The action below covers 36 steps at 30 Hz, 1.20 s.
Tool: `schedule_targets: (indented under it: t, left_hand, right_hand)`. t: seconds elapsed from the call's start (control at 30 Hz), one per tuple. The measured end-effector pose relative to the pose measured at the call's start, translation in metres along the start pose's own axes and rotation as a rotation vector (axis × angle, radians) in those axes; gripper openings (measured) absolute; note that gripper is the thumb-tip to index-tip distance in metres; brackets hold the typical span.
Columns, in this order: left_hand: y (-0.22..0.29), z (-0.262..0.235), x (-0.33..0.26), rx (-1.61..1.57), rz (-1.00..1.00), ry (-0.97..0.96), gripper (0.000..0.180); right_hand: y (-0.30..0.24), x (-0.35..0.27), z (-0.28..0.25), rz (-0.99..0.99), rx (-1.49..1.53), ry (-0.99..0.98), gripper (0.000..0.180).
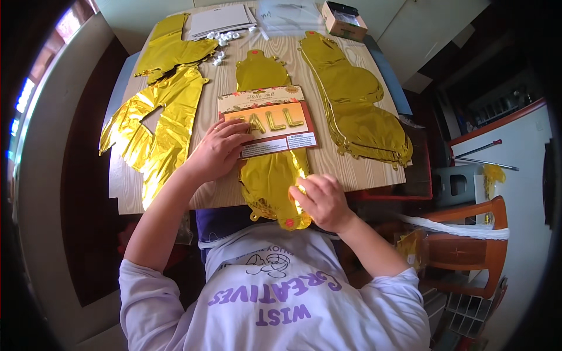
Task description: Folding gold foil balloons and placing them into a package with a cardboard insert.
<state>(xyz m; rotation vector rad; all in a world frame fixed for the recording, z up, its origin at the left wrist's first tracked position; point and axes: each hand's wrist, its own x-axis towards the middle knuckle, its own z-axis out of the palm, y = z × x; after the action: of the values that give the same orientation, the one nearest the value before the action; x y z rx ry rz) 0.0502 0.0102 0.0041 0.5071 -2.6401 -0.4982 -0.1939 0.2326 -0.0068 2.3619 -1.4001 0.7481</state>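
A gold foil balloon (263, 181), flat and uninflated, lies lengthwise in the middle of the table, its near end hanging past the front edge. Across it rests a printed cardboard package card (272, 146) with a picture of gold letter balloons. My left hand (219, 149) lies on the card's left side, fingers stretched out over its surface. At the near right edge of the balloon, the curled fingers of my right hand (321, 199) pinch the foil. Red round spots mark both ends of this balloon.
More flat gold foil balloons lie at the left (175, 111) and the right (357, 111). Small white pieces (222, 40), a stack of white cards (221, 20), clear plastic bags (287, 16) and a cardboard box (344, 22) sit along the far side. A wooden chair (468, 248) stands right.
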Motion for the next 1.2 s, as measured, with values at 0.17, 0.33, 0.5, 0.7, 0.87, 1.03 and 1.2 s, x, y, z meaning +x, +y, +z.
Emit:
schedule_targets:
  t: [0.17,0.33,0.5,0.7,0.87,1.03,1.2]
  left_hand:
    - [0.020,-0.006,-0.018,0.002,0.015,-0.012,0.041]
    - [0.070,-0.014,-0.051,0.050,0.006,0.006,0.055]
    - [0.091,-0.003,-0.075,0.142,-0.066,-0.011,0.067]
    - [0.084,0.015,-0.075,0.218,-0.044,0.083,0.053]
    - [0.080,0.016,-0.078,0.168,-0.057,0.059,0.065]
    - [0.082,0.016,-0.075,0.111,-0.118,0.071,0.065]
    - [0.084,0.014,-0.074,0.101,-0.143,0.061,0.065]
  right_hand:
    - [-0.017,-0.008,-0.003,-0.063,0.072,0.070,0.025]
    - [-0.033,-0.023,-0.020,-0.003,0.146,0.045,0.023]
    - [-0.025,-0.024,-0.020,-0.039,0.235,0.011,0.022]
    - [0.005,-0.030,-0.014,-0.049,0.123,0.028,0.052]
    - [0.026,-0.017,-0.008,0.136,0.060,-0.127,0.060]
    - [0.026,-0.014,-0.004,0.168,0.083,-0.207,0.068]
    - [0.029,-0.003,-0.012,0.199,0.139,-0.271,0.069]
